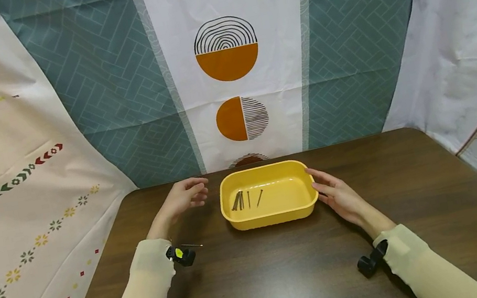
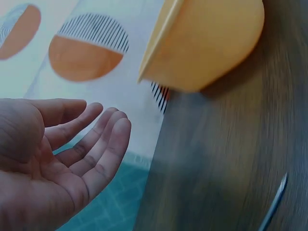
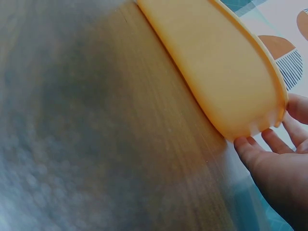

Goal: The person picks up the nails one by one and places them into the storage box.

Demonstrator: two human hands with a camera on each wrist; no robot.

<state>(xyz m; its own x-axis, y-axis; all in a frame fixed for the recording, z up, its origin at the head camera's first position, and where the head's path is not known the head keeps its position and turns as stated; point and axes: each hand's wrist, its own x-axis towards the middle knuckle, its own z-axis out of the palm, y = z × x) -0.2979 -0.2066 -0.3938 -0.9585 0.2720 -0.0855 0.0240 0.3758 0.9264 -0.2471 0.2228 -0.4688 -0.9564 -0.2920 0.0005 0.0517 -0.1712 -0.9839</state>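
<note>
A yellow plastic tray (image 1: 275, 218) sits toward the back of the table, with several thin dark nails or screws (image 1: 240, 200) lying on the left part of its floor. My right hand (image 1: 342, 201) is at the tray's right end, its fingertips touching the outer wall and rim. Left of the tray my left hand (image 1: 184, 199) hovers with loosely bent fingers and holds nothing. One slim, pointed metal piece (image 2: 274, 202), like a nail, lies on the table beneath the left wrist, partly hidden by the wrist camera in the head view.
The dark brown wooden table (image 1: 262, 283) runs back to a patterned cloth (image 1: 122, 84) hanging behind it. Light cloths with printed motifs hang at the left (image 1: 30, 217) and right (image 1: 470, 49). Black cameras are strapped to both wrists.
</note>
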